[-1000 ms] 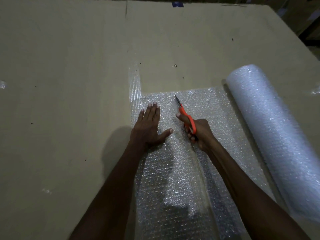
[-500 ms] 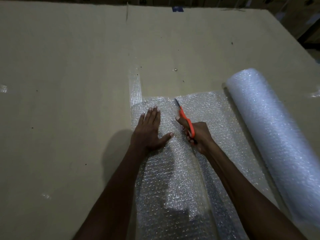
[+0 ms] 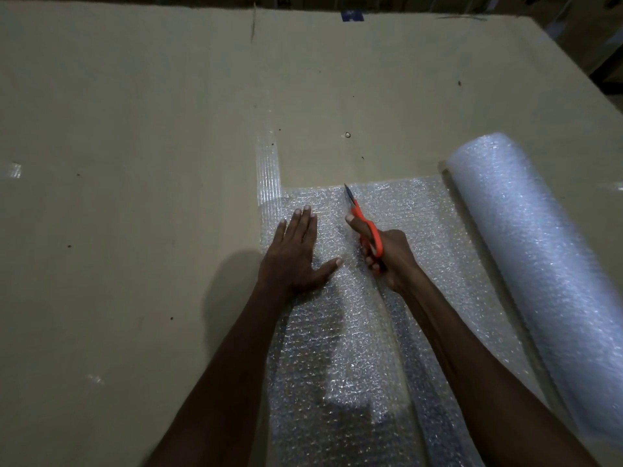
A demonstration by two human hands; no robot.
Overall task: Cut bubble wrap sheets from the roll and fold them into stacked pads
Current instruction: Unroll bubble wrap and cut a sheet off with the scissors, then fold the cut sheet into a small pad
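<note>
On the unrolled bubble wrap sheet (image 3: 421,230), just short of its far edge, the right hand (image 3: 391,257) has its fingers curled through the orange scissors (image 3: 365,230), whose blades have crept further along the cut and now nearly reach that edge. Left of the scissors, the left hand (image 3: 296,251) still presses flat, fingers straight. Right of the sheet lies the roll (image 3: 539,251). The piece is probably almost severed, with folding to follow.

The scissors (image 3: 370,234) have orange handles and dark blades. The bubble wrap roll (image 3: 536,261) is clear-white with a small bubble pattern. The tabletop (image 3: 135,129) is beige.
</note>
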